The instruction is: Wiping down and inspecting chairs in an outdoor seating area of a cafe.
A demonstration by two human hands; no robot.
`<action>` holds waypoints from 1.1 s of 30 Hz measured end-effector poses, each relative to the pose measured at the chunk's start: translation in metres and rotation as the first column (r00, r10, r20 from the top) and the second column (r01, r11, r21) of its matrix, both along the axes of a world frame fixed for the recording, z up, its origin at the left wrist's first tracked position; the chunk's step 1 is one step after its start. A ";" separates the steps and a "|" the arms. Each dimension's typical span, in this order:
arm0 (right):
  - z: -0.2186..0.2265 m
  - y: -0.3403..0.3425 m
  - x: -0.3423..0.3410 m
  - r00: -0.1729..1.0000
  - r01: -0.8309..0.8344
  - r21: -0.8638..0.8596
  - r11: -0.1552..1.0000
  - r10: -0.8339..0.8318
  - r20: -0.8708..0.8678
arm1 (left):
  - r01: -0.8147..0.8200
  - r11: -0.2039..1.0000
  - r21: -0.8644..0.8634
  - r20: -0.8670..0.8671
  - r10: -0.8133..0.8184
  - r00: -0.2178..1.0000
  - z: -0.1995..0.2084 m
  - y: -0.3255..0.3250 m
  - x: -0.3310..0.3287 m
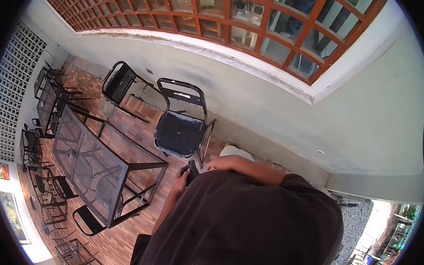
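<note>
One dark object, held in one left hand, fingers curled round it. One right hand, fingers bent; contents could not be told. Ahead stood two black chairs; leftward, one near mesh table.

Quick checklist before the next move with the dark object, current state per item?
1. Left hand gripping the dark object: ok.
2. Right hand touching the object: cannot tell; it is close by.
3. Object fully visible: not ok; the left hand and dark shirt cover part.
4. Nearest black chair upright: ok.
5. Mesh-top table apart from both hands: ok, off to the left.
</note>
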State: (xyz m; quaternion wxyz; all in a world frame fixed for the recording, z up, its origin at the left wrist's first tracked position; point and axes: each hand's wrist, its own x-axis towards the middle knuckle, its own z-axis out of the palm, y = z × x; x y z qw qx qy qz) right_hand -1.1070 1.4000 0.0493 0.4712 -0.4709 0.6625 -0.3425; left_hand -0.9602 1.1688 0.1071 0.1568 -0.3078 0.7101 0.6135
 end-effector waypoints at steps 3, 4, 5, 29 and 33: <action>0.076 -0.011 -0.028 0.937 0.026 0.199 0.980 0.045 -0.346 | -0.065 0.998 -0.022 -0.025 0.064 0.998 0.031 0.010 0.005; 0.079 -0.015 -0.040 0.934 0.004 0.200 0.980 0.068 -0.350 | -0.079 0.996 -0.028 -0.051 0.077 0.996 0.032 0.011 0.005; 0.080 -0.019 -0.052 0.923 0.113 0.141 0.984 -0.051 -0.381 | -0.149 0.988 0.040 -0.120 0.153 0.981 0.024 0.013 0.005; 0.043 0.046 -0.229 0.787 -0.152 0.088 0.985 0.066 0.613 | -0.862 0.507 0.003 -0.404 0.789 0.462 0.031 0.233 -0.165; 0.023 0.044 -0.222 0.633 -0.153 0.112 0.982 0.010 0.774 | -0.889 0.451 -0.078 -0.415 0.796 0.440 0.025 0.234 -0.142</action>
